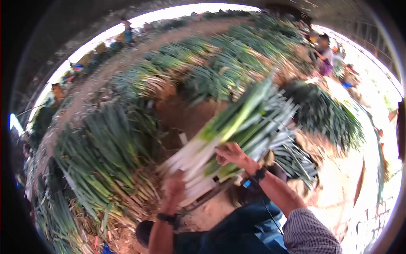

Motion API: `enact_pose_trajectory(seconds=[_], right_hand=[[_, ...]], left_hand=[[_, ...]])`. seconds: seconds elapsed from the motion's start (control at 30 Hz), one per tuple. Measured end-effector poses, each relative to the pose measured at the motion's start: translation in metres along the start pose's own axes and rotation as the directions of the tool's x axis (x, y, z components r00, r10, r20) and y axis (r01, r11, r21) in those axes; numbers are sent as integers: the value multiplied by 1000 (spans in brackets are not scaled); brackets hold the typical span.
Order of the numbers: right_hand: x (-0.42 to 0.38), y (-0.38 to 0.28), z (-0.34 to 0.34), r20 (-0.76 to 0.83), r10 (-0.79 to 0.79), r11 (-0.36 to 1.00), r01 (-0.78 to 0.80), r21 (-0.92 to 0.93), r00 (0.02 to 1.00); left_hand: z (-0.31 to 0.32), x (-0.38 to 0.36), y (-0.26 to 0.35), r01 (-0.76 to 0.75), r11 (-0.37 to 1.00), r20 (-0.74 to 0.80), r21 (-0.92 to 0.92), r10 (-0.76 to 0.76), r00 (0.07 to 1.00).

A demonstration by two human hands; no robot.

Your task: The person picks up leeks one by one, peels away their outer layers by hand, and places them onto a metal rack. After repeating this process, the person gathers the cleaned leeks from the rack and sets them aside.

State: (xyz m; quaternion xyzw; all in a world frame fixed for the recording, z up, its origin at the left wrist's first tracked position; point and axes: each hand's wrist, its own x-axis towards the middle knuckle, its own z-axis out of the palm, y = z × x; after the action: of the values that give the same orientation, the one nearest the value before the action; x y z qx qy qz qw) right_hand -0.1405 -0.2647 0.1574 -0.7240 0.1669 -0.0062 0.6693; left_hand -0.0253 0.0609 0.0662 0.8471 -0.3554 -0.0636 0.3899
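A large bundle of leeks (243,122) lies slantwise in front of me, white stalks at the lower left and green leaves toward the upper right. My left hand (174,188) is at the white root ends, smeared by motion, so its fingers cannot be made out. Over the middle of the bundle, where white turns green, is my right hand (230,154), its fingers curled; whatever they may hold is too small to tell. Part of a dark frame (207,197) shows under the bundle.
Piled leeks (108,156) stand close on the left, with more heaps (211,63) behind. Another dark green heap (323,114) lies at the right, near brown sacking (313,148). One person (325,55) is at the upper right, another (127,29) far back left.
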Motion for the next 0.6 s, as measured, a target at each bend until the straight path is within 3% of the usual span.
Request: enact_pose_trajectory(seconds=[0.07,0.13,0.2,0.23,0.33,0.4,0.43,0.47,0.57,0.6], right_hand=[[-10,-12,-24,-153,-403,846,303,-439,902],[-13,-29,-52,-93,-676,518,382,-765,731],[-11,-49,-68,81,-745,249,388,-888,663],[-7,-56,-70,184,-762,91,385,-919,621],[20,-54,-65,410,-705,-119,473,-873,578],[47,-41,-69,505,-486,-89,534,-841,714],[57,-34,-74,543,-364,-75,557,-827,757],[60,-32,-75,558,-473,-114,581,-806,682],[55,-53,-74,562,-420,-214,524,-824,713],[51,-57,-79,595,-477,-357,476,-804,647]], left_hand=[[9,-3,2,-182,969,-76,169,197,977],[-28,-2,55,-1,906,77,424,-35,996],[-27,-6,49,-13,875,81,485,-30,996],[-26,-8,44,-16,858,78,514,-28,997],[-25,-10,45,-39,840,39,541,21,999],[-29,-9,46,-20,813,59,581,-17,998],[-29,-9,47,6,843,70,538,-52,996],[-30,-9,52,33,870,83,492,-84,993],[-38,-10,31,228,936,196,269,-285,938],[-46,-7,34,311,939,242,148,-339,909]])
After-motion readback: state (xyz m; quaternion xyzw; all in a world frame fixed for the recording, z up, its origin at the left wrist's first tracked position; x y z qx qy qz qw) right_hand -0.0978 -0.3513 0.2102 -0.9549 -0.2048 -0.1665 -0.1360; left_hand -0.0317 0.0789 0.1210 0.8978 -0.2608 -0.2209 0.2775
